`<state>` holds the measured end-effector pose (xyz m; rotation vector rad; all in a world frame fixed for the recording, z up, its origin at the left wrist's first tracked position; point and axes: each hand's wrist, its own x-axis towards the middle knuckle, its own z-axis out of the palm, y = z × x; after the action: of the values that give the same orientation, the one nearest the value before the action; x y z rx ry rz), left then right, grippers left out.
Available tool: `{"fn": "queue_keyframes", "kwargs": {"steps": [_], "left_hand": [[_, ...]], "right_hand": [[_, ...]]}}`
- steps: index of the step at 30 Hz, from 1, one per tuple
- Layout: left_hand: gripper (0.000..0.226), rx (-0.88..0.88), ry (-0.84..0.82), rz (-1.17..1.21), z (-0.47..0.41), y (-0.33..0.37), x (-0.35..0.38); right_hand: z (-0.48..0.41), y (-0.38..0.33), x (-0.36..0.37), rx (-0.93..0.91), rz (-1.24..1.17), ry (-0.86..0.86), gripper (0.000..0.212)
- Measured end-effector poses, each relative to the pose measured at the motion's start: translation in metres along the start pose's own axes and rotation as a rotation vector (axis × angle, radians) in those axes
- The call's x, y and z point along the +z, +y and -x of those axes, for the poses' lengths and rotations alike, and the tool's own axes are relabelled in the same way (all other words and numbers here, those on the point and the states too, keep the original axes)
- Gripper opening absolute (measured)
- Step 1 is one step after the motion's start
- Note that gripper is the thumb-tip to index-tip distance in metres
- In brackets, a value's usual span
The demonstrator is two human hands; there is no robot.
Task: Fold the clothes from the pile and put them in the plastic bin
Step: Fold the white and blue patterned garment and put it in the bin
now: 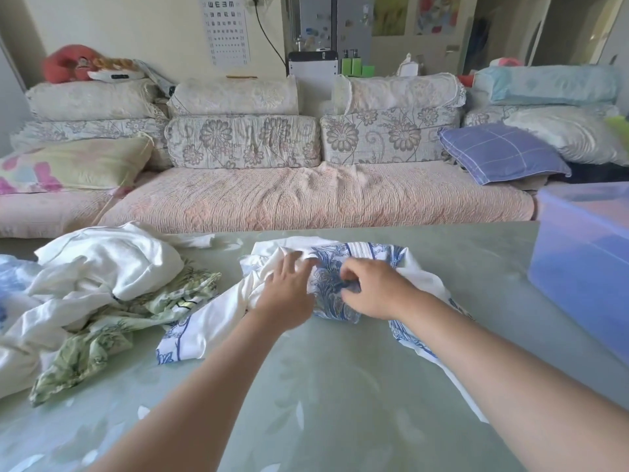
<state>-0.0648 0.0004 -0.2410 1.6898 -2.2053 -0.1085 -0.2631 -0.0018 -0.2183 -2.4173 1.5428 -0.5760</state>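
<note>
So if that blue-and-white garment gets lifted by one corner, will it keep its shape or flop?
Probably floppy: the blue-and-white garment lies creased and bunched on the table. It looks thin, so it is likely light. It may well unfold if lifted from one spot, such as where the right hand pinches it.

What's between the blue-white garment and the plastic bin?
Nothing: in the head view only bare green table separates the blue-white garment from the plastic bin.

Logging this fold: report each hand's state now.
Left hand: open, fingers spread flat on the blue-and-white garment.
Right hand: closed, pinching that garment.
</note>
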Motion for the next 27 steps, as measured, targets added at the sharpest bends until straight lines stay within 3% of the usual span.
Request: {"fn": "queue_keyframes", "kwargs": {"steps": [2,4,5,9,11,16,20,24,27], "left_hand": [[0.039,0.195,0.067,0.01,-0.002,-0.002,0.002],[0.035,0.302,0.037,-0.069,-0.002,-0.006,0.009],[0.033,0.301,0.031,-0.11,-0.003,-0.007,0.013],[0.023,0.233,0.05,-0.013,-0.008,-0.007,0.016],[0.031,0.215,0.044,0.042,-0.011,-0.004,0.011],[0.024,0.108,0.341,0.263,-0.018,0.009,-0.018],[0.03,-0.084,0.246,0.493,-0.022,0.038,-0.059],[0.03,-0.159,0.093,0.604,-0.02,0.047,-0.082],[0.019,-0.081,-0.044,0.313,-0.01,0.031,-0.085]], "right_hand": [[0.003,0.003,0.005,0.008,0.036,-0.161,0.047],[0.005,0.007,0.01,-0.028,0.062,-0.154,0.068],[0.005,0.009,0.011,-0.041,0.074,-0.123,0.069],[-0.003,0.015,0.016,-0.129,0.216,0.019,0.022],[-0.008,0.019,0.019,-0.143,0.238,0.126,0.012],[-0.015,0.01,0.004,-0.095,-0.132,0.488,0.016],[-0.01,-0.018,-0.019,-0.065,-0.309,0.628,0.024],[-0.001,-0.04,-0.035,-0.001,-0.297,0.621,0.032],[0.006,-0.043,-0.04,-0.014,-0.232,0.431,0.024]]}}
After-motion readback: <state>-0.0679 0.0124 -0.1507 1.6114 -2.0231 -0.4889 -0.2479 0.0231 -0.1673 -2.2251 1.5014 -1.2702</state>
